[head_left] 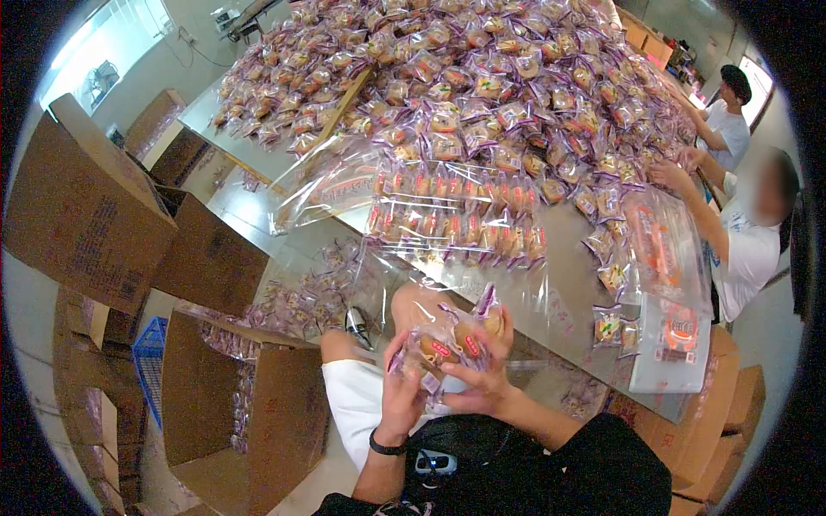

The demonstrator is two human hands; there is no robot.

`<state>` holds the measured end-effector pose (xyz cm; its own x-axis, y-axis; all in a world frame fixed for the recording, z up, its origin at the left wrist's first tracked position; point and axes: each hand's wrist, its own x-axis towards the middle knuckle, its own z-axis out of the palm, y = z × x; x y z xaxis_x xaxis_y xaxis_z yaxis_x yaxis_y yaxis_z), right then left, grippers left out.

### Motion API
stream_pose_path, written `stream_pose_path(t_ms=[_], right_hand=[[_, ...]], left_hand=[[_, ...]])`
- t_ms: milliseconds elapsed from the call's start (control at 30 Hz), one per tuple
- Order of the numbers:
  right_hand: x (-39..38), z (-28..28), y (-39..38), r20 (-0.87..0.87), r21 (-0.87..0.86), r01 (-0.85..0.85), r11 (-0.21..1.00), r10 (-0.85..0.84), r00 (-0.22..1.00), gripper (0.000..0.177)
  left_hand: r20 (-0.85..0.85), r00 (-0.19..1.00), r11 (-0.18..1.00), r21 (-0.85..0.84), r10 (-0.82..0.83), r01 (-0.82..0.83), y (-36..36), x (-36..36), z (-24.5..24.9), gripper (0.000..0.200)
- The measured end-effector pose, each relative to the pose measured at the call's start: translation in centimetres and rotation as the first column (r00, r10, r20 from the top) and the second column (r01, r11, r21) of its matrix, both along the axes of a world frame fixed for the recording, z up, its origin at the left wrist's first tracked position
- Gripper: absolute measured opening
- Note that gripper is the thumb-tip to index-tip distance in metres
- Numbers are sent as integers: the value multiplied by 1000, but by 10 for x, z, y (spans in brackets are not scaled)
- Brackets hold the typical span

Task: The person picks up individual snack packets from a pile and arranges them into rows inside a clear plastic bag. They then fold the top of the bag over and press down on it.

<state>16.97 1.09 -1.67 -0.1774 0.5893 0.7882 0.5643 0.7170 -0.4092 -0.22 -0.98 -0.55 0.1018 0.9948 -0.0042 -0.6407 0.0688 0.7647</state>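
Between my two hands, above my lap, is a small row of wrapped pastries (440, 346) in clear film with purple edges and red labels. My left hand (403, 391), with a black band at the wrist, closes on the left end of the row. My right hand (486, 368) grips the right end, its fingers spread across the front and underside. Just beyond, on the table, a large clear plastic bag (508, 279) holds wrapped pastries lined up in two rows. Its printed flap (331, 187) spreads to the left.
A big heap of wrapped pastries (482, 86) covers the table (559, 284). Printed plastic bags (675, 344) lie stacked at the right. Cardboard boxes (249, 421) and a blue crate (151, 365) stand at left; loose packs (310, 288) lie below. Two people (748, 249) work at right.
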Motion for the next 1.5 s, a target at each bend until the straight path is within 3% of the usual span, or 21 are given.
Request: stream_pose_path(t_ms=[100,200,300,433,600,633,733,833,933,1033,1067,1100,1133,1233,1300,1333,1400,1500], right_hand=[[-1,10,4,3,43,21,999,-21,1000,70],[-5,16,1,-71,48,59,997,-56,996,66],[-5,10,-1,-56,116,78,990,-72,996,62],[-7,15,-9,6,54,111,992,-111,994,58],[-4,10,-8,62,120,116,986,-124,990,55],[-1,10,-6,38,93,99,991,-103,994,55],[2,8,-4,-76,-17,65,998,-66,995,55],[9,17,-1,-188,-153,51,987,-80,979,56],[19,11,-6,-433,-311,-110,944,-38,900,53],[26,5,-16,-565,-448,-251,858,-55,823,54],[27,3,-19,-607,-478,-297,827,-66,792,55],[28,2,-23,-642,-502,-354,789,-66,764,54],[27,0,-27,-675,-520,-409,750,-67,735,54],[26,-9,-33,-756,-540,-542,644,-88,649,50],[24,-6,-31,-790,-539,-585,606,-125,600,44],[24,2,-28,-757,-560,-538,630,-124,642,44],[26,16,-24,-681,-601,-441,667,-139,719,43],[27,16,-11,-317,-335,-115,935,3,948,42]], left_hand=[[-38,999,999,41,-1,2,-3,2,-5,70],[-253,966,996,67,-45,64,-6,-3,-15,64],[-248,967,996,53,-57,73,-9,-1,-19,56],[-305,946,992,19,-111,123,-8,-2,-6,53],[-49,974,974,-69,-219,216,-10,2,-10,57],[17,969,966,-78,-246,246,-7,3,-7,59],[-140,958,961,88,-249,262,3,1,-10,63],[-149,901,912,-11,-408,411,22,-16,11,68],[-152,890,891,-231,-429,390,51,-43,33,68],[-577,815,998,-11,-53,57,84,-54,31,75],[-816,558,974,218,151,55,97,-53,37,71],[-892,239,897,421,383,133,110,-51,47,69],[-793,-83,779,563,603,275,122,-48,55,67],[-706,-252,731,533,662,427,152,-40,46,66],[-803,-82,748,507,591,428,175,-49,15,67],[-837,5,753,494,547,434,186,-53,4,68],[-862,70,772,484,503,413,190,-58,-2,71],[-848,79,752,505,525,423,176,-53,13,77]])
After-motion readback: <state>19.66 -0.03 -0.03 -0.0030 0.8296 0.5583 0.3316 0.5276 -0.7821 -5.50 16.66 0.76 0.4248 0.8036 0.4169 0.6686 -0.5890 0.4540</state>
